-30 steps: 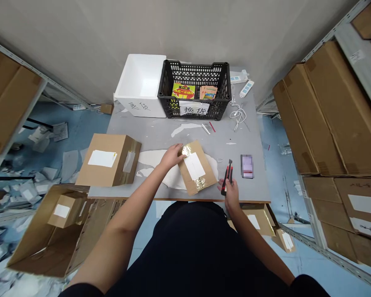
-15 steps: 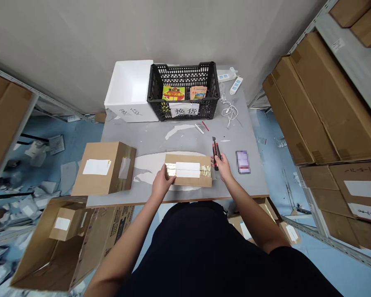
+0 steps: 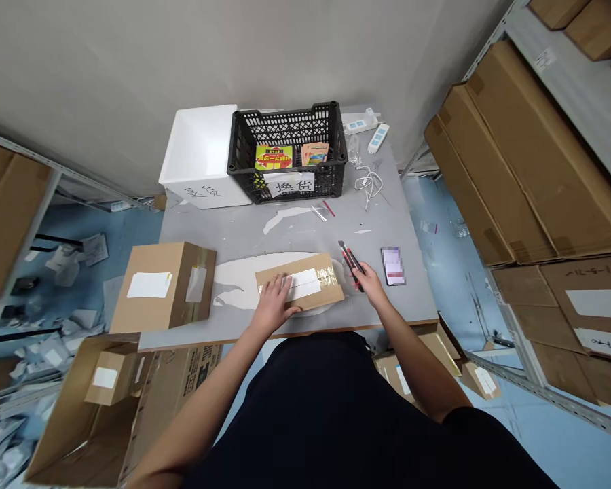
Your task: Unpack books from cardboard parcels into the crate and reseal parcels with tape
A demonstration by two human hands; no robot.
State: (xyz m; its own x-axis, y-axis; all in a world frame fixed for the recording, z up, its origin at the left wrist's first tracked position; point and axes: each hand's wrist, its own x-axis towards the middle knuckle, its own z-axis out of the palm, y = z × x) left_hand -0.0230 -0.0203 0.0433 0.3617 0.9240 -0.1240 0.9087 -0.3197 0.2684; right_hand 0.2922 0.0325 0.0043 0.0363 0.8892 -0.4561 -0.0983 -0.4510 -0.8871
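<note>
A small cardboard box (image 3: 330, 293) with a white label and shiny tape lies slightly turned on the table. My left hand (image 3: 275, 299) rests flat on its left part, fingers stretched over the top and thumb toward the front edge. Just right of the box, my right hand (image 3: 371, 282) is closed around a red and black utility knife (image 3: 351, 261). The knife points away from me and to the left, apart from the box.
A larger labelled carton (image 3: 176, 312) stands at the table's left. Behind are a white foam box (image 3: 204, 193) and a black crate (image 3: 288, 193) holding colourful packets. Right are a phone (image 3: 393, 265), a white cable (image 3: 369, 185) and power strips (image 3: 378, 138). Shelved cartons (image 3: 550, 156) flank the table.
The small box has turned counterclockwise. My left hand has gone from gripping its left end to lying flat on top. The knife now tilts further left in my right hand.
</note>
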